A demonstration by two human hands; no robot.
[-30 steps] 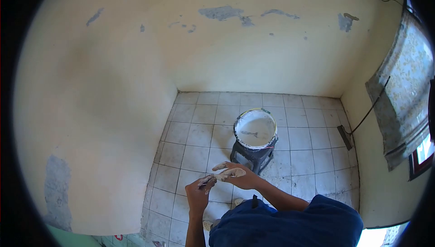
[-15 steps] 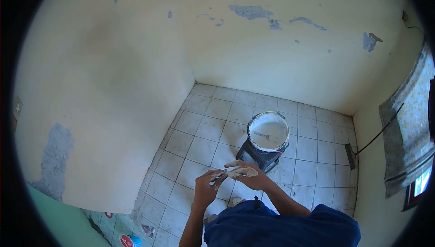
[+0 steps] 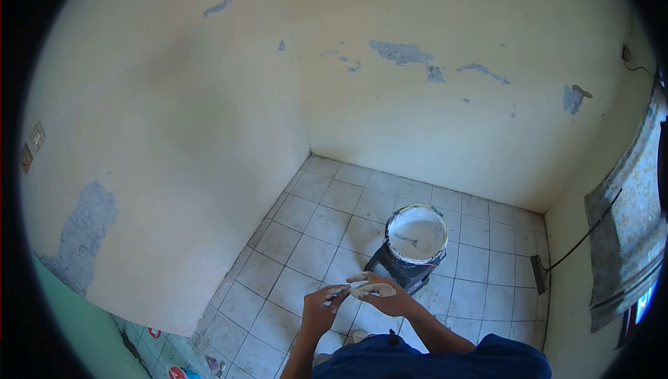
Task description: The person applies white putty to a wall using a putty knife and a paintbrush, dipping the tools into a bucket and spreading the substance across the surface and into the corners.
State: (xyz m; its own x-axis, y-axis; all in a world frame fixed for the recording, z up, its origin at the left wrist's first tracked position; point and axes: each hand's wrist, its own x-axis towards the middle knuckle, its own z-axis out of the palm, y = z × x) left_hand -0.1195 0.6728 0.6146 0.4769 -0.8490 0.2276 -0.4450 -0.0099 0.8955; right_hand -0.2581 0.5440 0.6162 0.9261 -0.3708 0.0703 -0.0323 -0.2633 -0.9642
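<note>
My left hand [image 3: 323,309] and my right hand [image 3: 383,295] meet in front of my body, low in the head view. White paste smears both hands, thickest along the right one. My left fingers and thumb close in at the right hand's fingertips; anything between them is too small to make out. On the right hand the fingers are stretched out, with a gap between them. Beyond the hands, a bucket [image 3: 396,257] of white paste stands on a dark stool [image 3: 396,272]. Inside it lies a small tool like a scraper or brush [image 3: 406,240].
Grey bare patches [image 3: 400,52] mark the cream walls. A long-handled squeegee or broom [image 3: 538,274] leans at the right wall beside a curtain [image 3: 612,267]. A small red and blue tub [image 3: 178,373] sits at lower left on the tiled floor [image 3: 306,257].
The view has tilted up a little, so the walls, bucket and hands sit lower in the picture. My hands stay together in nearly the same pose.
</note>
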